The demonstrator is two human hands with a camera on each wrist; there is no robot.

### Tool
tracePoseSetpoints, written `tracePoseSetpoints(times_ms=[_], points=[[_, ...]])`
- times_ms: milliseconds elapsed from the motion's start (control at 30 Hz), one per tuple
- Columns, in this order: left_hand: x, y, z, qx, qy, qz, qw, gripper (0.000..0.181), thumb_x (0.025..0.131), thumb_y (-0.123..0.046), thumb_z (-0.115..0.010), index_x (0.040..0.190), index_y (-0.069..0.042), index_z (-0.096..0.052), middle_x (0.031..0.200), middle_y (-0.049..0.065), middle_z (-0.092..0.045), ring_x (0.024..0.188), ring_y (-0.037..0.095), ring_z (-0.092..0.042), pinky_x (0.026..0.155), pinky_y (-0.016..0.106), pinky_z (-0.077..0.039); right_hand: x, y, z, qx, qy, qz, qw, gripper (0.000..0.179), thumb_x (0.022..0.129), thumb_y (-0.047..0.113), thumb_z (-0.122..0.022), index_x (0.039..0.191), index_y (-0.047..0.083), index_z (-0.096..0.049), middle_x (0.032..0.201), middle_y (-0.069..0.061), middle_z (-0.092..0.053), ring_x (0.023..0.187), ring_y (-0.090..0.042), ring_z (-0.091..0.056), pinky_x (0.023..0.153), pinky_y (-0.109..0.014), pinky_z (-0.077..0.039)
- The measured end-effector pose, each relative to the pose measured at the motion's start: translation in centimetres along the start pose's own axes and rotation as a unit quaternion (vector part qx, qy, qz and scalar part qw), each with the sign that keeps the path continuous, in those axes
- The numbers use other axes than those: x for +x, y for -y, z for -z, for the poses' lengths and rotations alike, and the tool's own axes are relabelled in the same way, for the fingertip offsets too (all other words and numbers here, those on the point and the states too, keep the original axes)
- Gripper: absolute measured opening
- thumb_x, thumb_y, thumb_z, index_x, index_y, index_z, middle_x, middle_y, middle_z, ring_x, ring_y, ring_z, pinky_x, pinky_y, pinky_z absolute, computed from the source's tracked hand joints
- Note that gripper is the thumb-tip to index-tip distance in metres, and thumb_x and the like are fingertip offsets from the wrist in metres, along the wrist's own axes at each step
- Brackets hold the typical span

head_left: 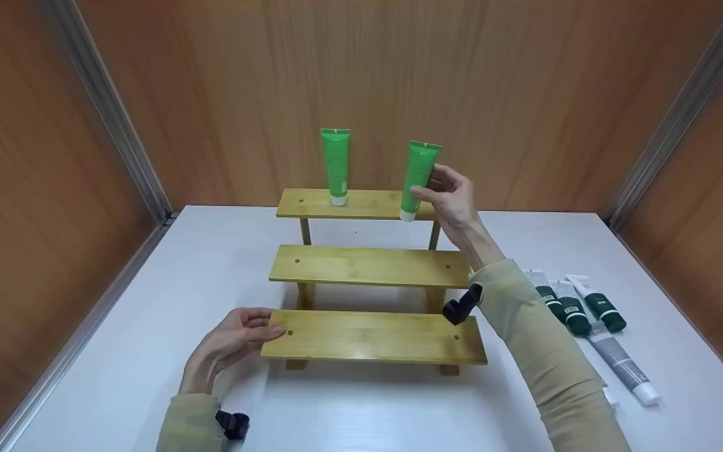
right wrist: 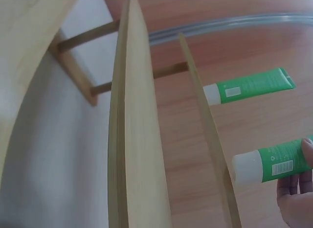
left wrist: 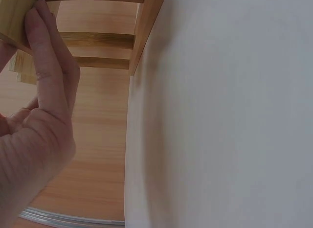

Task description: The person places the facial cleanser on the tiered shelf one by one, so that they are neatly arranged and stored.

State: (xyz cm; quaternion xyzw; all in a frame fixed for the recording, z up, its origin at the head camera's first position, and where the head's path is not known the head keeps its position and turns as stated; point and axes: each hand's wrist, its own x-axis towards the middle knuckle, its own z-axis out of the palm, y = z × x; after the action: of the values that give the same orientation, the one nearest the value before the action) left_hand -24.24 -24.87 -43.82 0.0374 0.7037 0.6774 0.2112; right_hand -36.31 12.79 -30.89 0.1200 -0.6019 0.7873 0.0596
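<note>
A three-step wooden stand (head_left: pixel 368 267) faces me on the white table. On its top step, left of the middle, a green tube (head_left: pixel 336 160) stands upright on its white cap. My right hand (head_left: pixel 455 198) pinches a second green tube (head_left: pixel 419 172) between thumb and fingers, cap down and slightly tilted, by the right part of the top step. In the right wrist view the held tube's white cap (right wrist: pixel 248 168) is close to the step's edge. My left hand (head_left: pixel 236 342) grips the left end of the bottom step (head_left: pixel 368 339), thumb on top and fingers underneath.
Right of the stand, partly behind my right sleeve (head_left: pixel 543 351), lie several white-and-dark-green tubes (head_left: pixel 605 311) and a grey tube (head_left: pixel 622 361) with a white cap. Wooden panels (head_left: pixel 361 75) wall the table (head_left: pixel 117 351) at the back and both sides.
</note>
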Motion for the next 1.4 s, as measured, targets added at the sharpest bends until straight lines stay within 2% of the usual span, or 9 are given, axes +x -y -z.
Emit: tracePoseSetpoints(times_ms=[133,533,700,1000,1200,1400], points=[[0.0,0.0,-0.1,0.004,-0.003,0.0,1.0,0.061,0.09,-0.014,-0.075,0.135,0.015,-0.046,0.108,0.003,-0.072,0.097,0.012,-0.072,0.086,0.024,-0.061,0.8,-0.5,-0.9,-0.01,-0.006,0.004,0.9999,0.047,0.089,-0.011,-0.067,0.134,-0.003,-0.056,0.115,-0.003,-0.062,0.112,-0.021,-0.058,0.112,-0.039,-0.048],[-0.3,0.0,0.0,-0.002,0.002,-0.001,1.0,0.061,0.091,-0.013,-0.075,0.136,0.015,-0.045,0.108,0.003,-0.073,0.098,0.013,-0.072,0.088,0.025,-0.061,3.0,-1.9,-3.5,-0.027,-0.023,0.019,0.9992,0.046,0.088,-0.007,-0.071,0.132,-0.002,-0.059,0.118,-0.008,-0.064,0.112,-0.022,-0.06,0.108,-0.038,-0.051],[-0.2,0.0,0.0,0.0,0.002,-0.004,1.0,0.064,0.091,-0.014,-0.074,0.138,0.016,-0.043,0.109,0.004,-0.073,0.099,0.014,-0.073,0.088,0.025,-0.061,3.6,-2.4,-3.9,-0.023,-0.031,0.024,0.999,0.048,0.087,-0.009,-0.071,0.133,-0.003,-0.059,0.12,-0.01,-0.064,0.111,-0.022,-0.061,0.106,-0.037,-0.052],[-0.2,0.0,-0.1,-0.03,0.01,0.0,0.9995,0.059,0.091,-0.009,-0.073,0.136,0.016,-0.043,0.107,0.003,-0.073,0.098,0.012,-0.073,0.087,0.023,-0.061,4.2,-2.8,-4.1,-0.013,-0.044,0.034,0.9983,0.047,0.085,-0.011,-0.072,0.129,-0.006,-0.06,0.111,-0.006,-0.065,0.104,-0.019,-0.062,0.091,-0.028,-0.055],[0.0,-0.1,-0.2,-0.028,0.006,0.0,0.9996,0.065,0.091,-0.01,-0.074,0.139,0.017,-0.039,0.108,0.004,-0.072,0.099,0.013,-0.072,0.088,0.023,-0.061,4.1,-2.7,-4.1,-0.026,-0.042,0.032,0.9983,0.046,0.086,-0.008,-0.073,0.13,-0.004,-0.06,0.117,-0.008,-0.066,0.107,-0.019,-0.062,0.095,-0.031,-0.055],[0.1,-0.1,-0.3,-0.02,0.008,-0.001,0.9998,0.062,0.09,-0.011,-0.074,0.136,0.016,-0.043,0.109,0.004,-0.073,0.099,0.013,-0.072,0.088,0.024,-0.061,3.9,-2.6,-4.0,-0.03,-0.041,0.031,0.9982,0.046,0.087,-0.006,-0.073,0.131,-0.002,-0.061,0.119,-0.01,-0.066,0.109,-0.021,-0.062,0.1,-0.035,-0.055]])
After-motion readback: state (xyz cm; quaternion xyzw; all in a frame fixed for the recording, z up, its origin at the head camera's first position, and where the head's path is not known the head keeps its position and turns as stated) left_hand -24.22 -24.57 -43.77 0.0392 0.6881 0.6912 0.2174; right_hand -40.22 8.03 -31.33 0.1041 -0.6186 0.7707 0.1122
